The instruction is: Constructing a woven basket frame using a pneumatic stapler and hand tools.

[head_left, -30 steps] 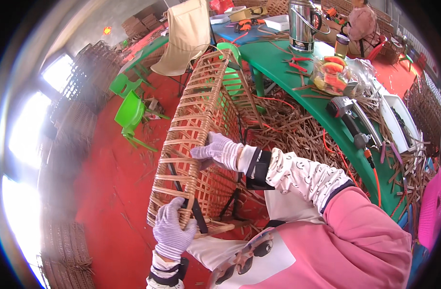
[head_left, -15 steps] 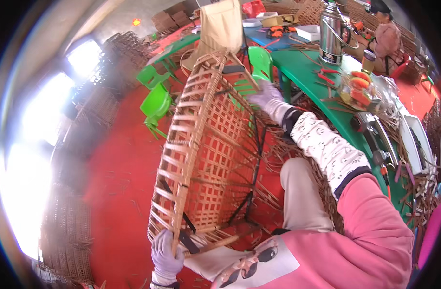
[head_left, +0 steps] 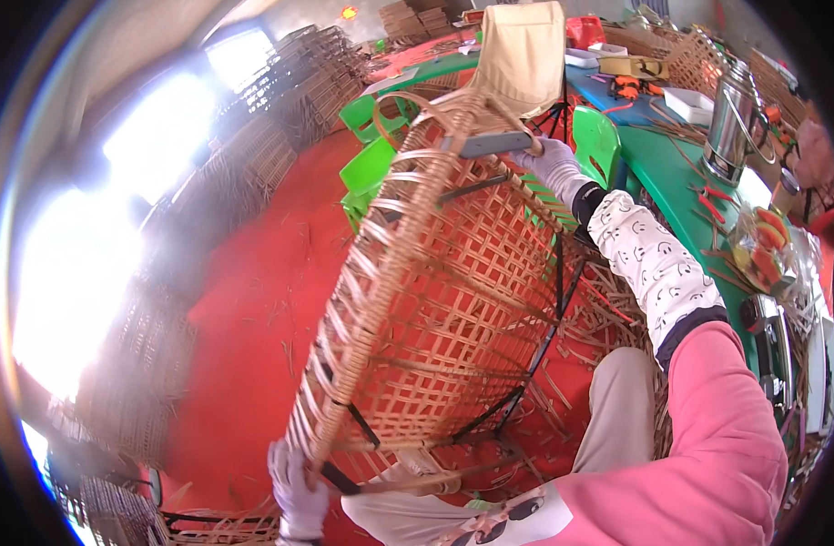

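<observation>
A large woven bamboo basket (head_left: 453,318) stands tilted in front of me, its open lattice reddened by the floor behind it. Black metal strips cross its rim and sides, and a wide grey plate shows at the upper corner. My gloved right hand (head_left: 552,166) is closed on the upper right corner, by the end of that plate. Down at the lower left, my gloved left hand (head_left: 297,491) curls its fingers around the near corner of the rim. Part of each hand's grip is hidden behind the basket. My bent knee (head_left: 613,409) is beside it.
At the right, a green table (head_left: 676,196) bears a steel thermos flask (head_left: 731,123), red pliers (head_left: 708,200) and a plastic bag (head_left: 763,250). Green chairs (head_left: 367,173) and a beige folding chair (head_left: 519,59) stand beyond the basket. Bamboo scraps litter the red floor (head_left: 244,364); woven stacks line the left wall.
My view has turned left, so the surroundings sit further right. The basket looks larger and nearer, its upper end shifted right. Both hands still hold its corners.
</observation>
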A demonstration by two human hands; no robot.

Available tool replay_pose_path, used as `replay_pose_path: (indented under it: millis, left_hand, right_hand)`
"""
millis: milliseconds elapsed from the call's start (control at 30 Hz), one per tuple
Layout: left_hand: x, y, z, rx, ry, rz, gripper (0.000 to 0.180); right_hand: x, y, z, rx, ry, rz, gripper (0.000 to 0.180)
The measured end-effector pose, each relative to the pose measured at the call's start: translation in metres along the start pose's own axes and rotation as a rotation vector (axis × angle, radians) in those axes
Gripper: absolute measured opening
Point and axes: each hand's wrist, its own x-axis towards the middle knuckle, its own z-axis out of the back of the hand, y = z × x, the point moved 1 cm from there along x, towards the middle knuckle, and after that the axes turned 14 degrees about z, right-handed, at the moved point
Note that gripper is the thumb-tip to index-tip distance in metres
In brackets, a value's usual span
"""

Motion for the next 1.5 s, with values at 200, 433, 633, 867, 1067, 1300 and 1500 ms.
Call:
replay_pose_path:
  millis: [200,433,633,867,1067,1300,1500]
  left_hand:
    - [0.064,0.12,-0.101,0.21,-0.101,0.252,0.035]
    - [0.101,0.008,-0.105,-0.958,0.27,0.621,0.028]
    - [0.068,-0.06,-0.12,-2.336,0.304,1.121,0.06]
    - [-0.008,-0.02,-0.131,-2.063,-0.134,1.409,0.027]
    - [-0.046,0.014,-0.097,-1.572,-0.177,1.805,0.048]
    - [-0.087,0.051,-0.123,-1.382,-0.078,1.695,0.061]
    - [-0.071,0.01,-0.107,-1.337,-0.293,1.876,0.05]
  right_hand:
    - [0.056,0.174,0.013,-0.425,0.179,0.247,0.057]
    - [-0.036,0.305,-0.086,-0.509,0.411,0.782,0.039]
    - [-0.2,0.314,-0.195,-0.219,0.564,1.105,0.027]
    - [-0.231,0.291,-0.056,0.167,0.254,1.139,0.018]
    - [-0.249,0.163,0.087,0.152,0.087,0.28,0.018]
    - [-0.317,0.152,0.079,0.442,0.718,-0.582,0.017]
    - [-0.326,0.163,0.08,-0.029,0.699,-0.153,0.029]
